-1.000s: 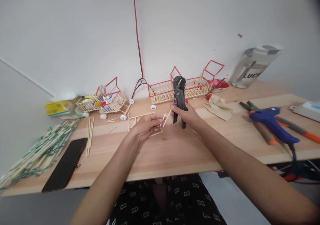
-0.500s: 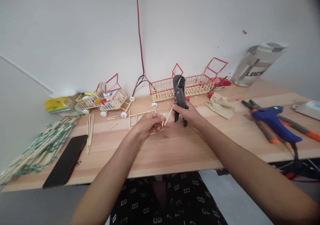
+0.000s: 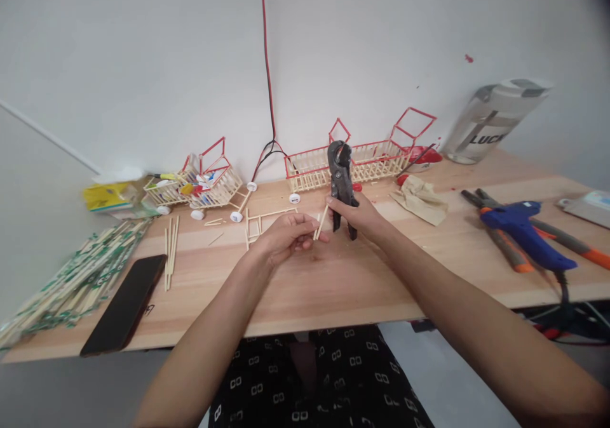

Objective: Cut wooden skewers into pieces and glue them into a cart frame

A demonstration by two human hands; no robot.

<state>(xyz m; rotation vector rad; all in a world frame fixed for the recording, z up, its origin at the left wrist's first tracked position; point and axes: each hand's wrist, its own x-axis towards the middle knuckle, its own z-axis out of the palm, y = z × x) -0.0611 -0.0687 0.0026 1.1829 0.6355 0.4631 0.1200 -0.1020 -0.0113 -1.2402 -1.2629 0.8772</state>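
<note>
My right hand (image 3: 358, 217) is closed round the handles of black cutting pliers (image 3: 340, 174), held upright with the jaws up. A short pale wooden stick (image 3: 321, 221) is pinched by my left hand (image 3: 286, 236), its upper end touching my right thumb. Both hands hover over the middle of the wooden table (image 3: 333, 282). A small stick frame (image 3: 260, 221) lies on the table just behind my left hand.
A long red-and-wood stick basket (image 3: 362, 161) and a smaller stick cart (image 3: 210, 187) stand by the wall. A blue glue gun (image 3: 521, 228) and orange-handled pliers (image 3: 567, 244) lie right. A black phone (image 3: 124, 304), loose sticks (image 3: 170, 250) and wrapped chopsticks (image 3: 76, 282) lie left.
My left hand has moved slightly right with the stick, closer to my right hand. The pliers stay upright in my right hand. The view shifted a little.
</note>
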